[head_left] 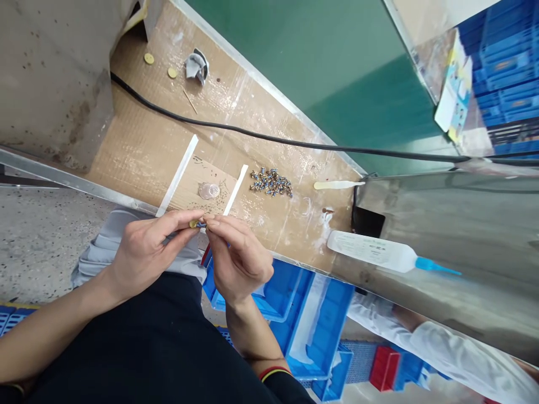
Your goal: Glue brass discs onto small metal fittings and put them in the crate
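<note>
Both hands meet just over the near edge of the surface point(137, 163), between two white tape strips point(179, 175). The left hand point(145, 247) pinches a small yellow-and-blue part point(201, 225) between thumb and index finger; the right hand point(242, 252) has its thumb and fingertips drawn together on the other end of it. The fingertips hide much of the part, so I cannot tell whether it is one piece or several.

The likeliest mishap is a drop: the grip is only at the tips, and a slip here could send the part over the near edge towards the floor or the blue crates point(318, 331) below. A careless sweep of the right hand could scatter the loose pile of metal parts point(272, 182), while a knock forward could tip the clear cup point(210, 191) among its dark specks.

The near edge carries a metal rim, and the hands have free air on the person's side. Towards the far edge, the black cable point(236, 130) crosses the surface and limits reach. At the right end, the white bottle point(373, 251) and metal housing point(455, 219) hem in sideways movement.
</note>
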Demonstrator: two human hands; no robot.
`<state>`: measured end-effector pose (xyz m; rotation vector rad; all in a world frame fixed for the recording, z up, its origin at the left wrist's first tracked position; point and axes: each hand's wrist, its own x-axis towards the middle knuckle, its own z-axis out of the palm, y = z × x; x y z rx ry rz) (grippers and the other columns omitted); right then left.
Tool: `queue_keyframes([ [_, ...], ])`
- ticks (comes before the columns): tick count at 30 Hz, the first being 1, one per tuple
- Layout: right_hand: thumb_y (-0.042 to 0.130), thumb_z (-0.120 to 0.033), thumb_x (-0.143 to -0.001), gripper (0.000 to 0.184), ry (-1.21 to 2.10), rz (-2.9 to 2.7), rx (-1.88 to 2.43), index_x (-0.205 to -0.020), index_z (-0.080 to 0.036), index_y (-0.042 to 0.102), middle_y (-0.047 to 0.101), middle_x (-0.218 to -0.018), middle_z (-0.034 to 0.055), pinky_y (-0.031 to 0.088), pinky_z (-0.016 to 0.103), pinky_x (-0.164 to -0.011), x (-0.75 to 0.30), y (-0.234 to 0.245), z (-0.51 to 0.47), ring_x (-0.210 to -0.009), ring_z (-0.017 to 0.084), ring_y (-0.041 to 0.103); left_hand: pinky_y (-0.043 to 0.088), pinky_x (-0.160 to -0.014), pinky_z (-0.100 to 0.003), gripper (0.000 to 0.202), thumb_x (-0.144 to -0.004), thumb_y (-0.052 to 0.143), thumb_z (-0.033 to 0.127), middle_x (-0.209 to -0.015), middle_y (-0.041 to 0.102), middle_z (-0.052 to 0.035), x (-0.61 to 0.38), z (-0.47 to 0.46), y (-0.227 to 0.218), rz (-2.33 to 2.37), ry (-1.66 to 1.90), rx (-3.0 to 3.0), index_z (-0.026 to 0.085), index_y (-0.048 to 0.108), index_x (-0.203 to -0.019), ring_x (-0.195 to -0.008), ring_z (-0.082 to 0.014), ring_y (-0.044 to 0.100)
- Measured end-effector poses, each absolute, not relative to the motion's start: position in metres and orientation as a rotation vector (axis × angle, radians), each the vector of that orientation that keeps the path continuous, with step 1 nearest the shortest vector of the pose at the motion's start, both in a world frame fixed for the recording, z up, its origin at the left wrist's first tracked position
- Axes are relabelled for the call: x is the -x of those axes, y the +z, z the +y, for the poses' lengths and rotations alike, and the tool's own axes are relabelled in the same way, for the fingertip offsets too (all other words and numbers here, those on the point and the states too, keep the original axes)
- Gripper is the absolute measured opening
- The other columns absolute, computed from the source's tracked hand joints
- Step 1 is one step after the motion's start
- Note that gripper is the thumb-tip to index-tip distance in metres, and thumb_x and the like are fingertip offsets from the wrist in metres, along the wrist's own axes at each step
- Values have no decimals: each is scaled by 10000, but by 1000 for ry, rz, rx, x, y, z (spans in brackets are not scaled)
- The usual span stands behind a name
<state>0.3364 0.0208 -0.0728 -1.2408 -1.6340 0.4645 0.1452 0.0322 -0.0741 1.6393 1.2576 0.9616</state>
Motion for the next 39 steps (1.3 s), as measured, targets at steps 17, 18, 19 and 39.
queue_keyframes([
  [17,816,10,-1006,468,440,-1676,1202,-1336,-319,850,903,-1168,36,776,418,-915,-335,-71,22,-1026,227,886,733,-895,-246,300,-1135,759,190,-1201,911,13,-147,31,-82,1221,1155,-1809,294,771,-1416,-972,-178,908],
  [18,816,9,-1006,471,441,-1676,1206,-1337,-324,851,903,-1169,33,777,419,-914,-335,-71,22,-1025,229,886,732,-888,-246,294,-1135,758,191,-1196,911,11,-147,31,-82,1224,1155,-1812,292,772,-1411,-965,-178,908],
  [19,816,11,-1004,475,440,-1677,1206,-1338,-325,852,903,-1171,33,777,417,-914,-335,-71,22,-1025,229,886,732,-881,-247,289,-1136,756,191,-1191,912,11,-147,31,-82,1228,1154,-1814,293,774,-1406,-960,-179,908],
  [39,814,13,-998,566,230,-1765,1150,-1451,-327,815,901,-1210,54,790,419,-860,-330,-72,21,-1033,256,894,712,-898,-274,224,-1139,718,88,-1169,907,-109,-151,33,-71,1250,1198,-2147,79,725,-1363,-955,-202,910],
])
